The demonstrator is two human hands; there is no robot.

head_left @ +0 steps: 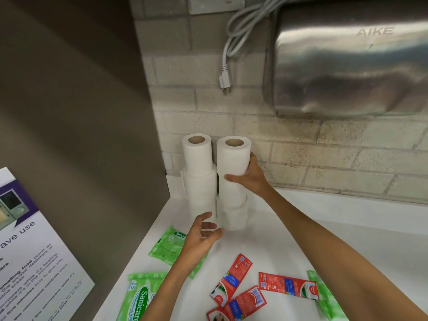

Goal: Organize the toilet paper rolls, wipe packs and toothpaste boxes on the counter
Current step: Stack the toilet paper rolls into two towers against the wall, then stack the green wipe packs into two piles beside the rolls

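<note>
Two stacks of white toilet paper rolls stand in the back left corner of the white counter (289,237). My right hand (251,174) grips the top roll (232,156) of the right stack (232,214), which leans a little. The left stack (199,177) stands beside it. My left hand (201,235) hovers with loosely curled fingers near the base of the stacks, holding nothing. Green wipe packs (166,246) (139,295) (324,297) lie flat on the counter near me. Red toothpaste boxes (234,276) (288,284) (240,306) lie scattered between them.
A steel hand dryer (347,66) hangs on the brick wall at upper right, its cord and plug (224,79) dangling above the rolls. A brown side panel (81,135) bounds the counter on the left, with a printed notice (30,262) on it.
</note>
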